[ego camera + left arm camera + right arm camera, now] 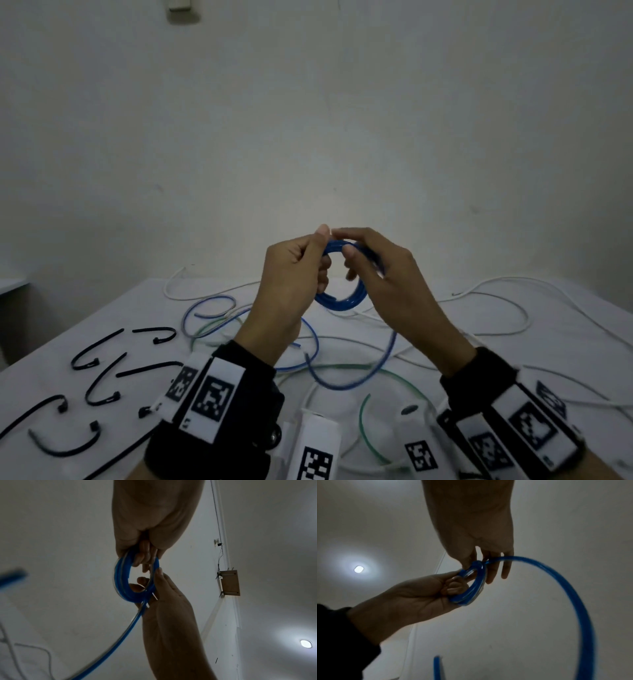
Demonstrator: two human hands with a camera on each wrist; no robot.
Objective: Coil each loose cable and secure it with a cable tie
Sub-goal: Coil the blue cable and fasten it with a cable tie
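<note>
Above the counter's middle: both hands holding a partly wound blue cable coil (337, 274).

Left hand (291, 284) grips the coil's left side with curled fingers; right hand (383, 274) pinches its top, outer fingers loose. A free blue tail (373, 370) droops to the white counter (102, 308) among loose white cables (507, 308) and a green cable (363, 425). Black cable ties (99, 373) lie scattered near the left edge.
</note>
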